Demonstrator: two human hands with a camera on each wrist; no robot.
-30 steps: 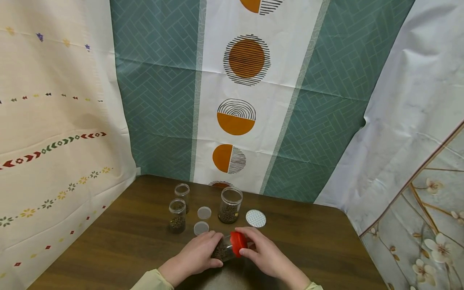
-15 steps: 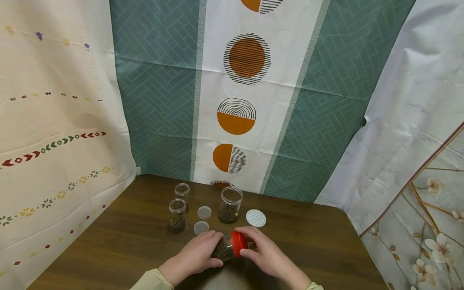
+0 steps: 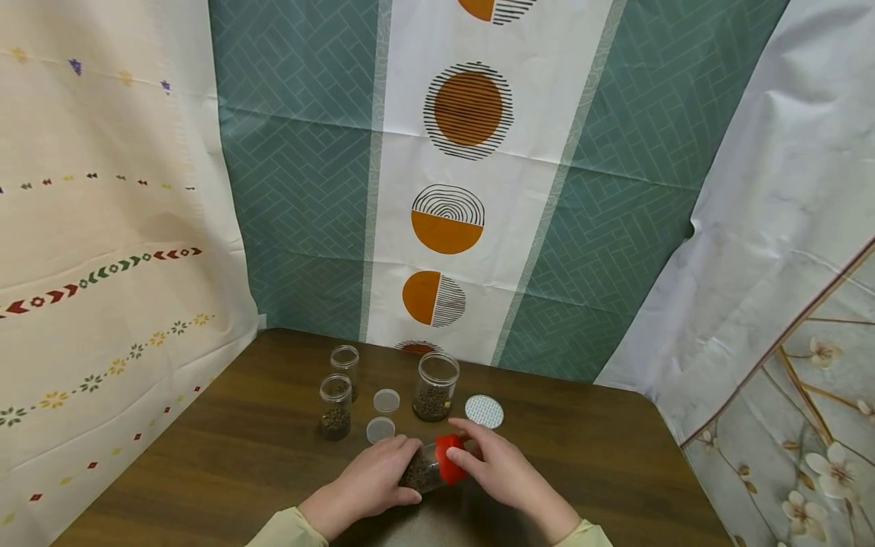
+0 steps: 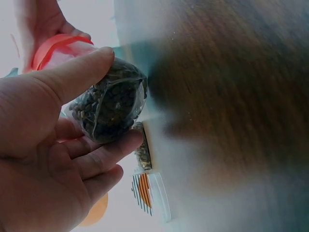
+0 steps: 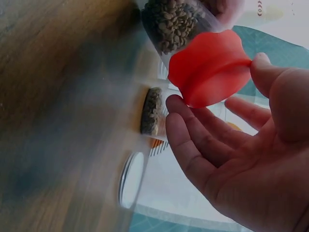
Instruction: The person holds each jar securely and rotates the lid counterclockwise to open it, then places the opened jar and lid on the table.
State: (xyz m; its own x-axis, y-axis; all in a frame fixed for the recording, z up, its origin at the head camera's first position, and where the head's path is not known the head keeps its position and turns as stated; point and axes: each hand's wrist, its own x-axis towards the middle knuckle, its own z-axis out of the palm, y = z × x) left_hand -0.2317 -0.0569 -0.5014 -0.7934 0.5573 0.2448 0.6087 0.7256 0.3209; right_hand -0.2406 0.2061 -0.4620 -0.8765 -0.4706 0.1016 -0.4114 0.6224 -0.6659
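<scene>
A clear jar (image 3: 422, 472) of small brown, bean-like pieces lies tilted near the front of the table, its red, soft-looking lid (image 3: 449, 460) facing right. My left hand (image 3: 372, 479) grips the jar body, thumb on one side and fingers on the other, as the left wrist view shows. At the lid is my right hand (image 3: 502, 469). In the right wrist view its thumb (image 5: 263, 72) touches one edge of the lid, and fingertips meet the opposite edge. The lid's far side is partly hidden in the head view.
Behind the hands stands a larger uncovered jar (image 3: 434, 387) with brown pieces. Two smaller uncovered jars (image 3: 335, 410) are to the left. Two clear round lids (image 3: 386, 400) and a white patterned disc (image 3: 484, 411) lie on the wooden table (image 3: 225, 448). Fabric hangs behind and at both sides.
My right thumb has moved up onto the front of the red lid, and the index finger has lifted behind it. The left hand and jar have stayed in place.
</scene>
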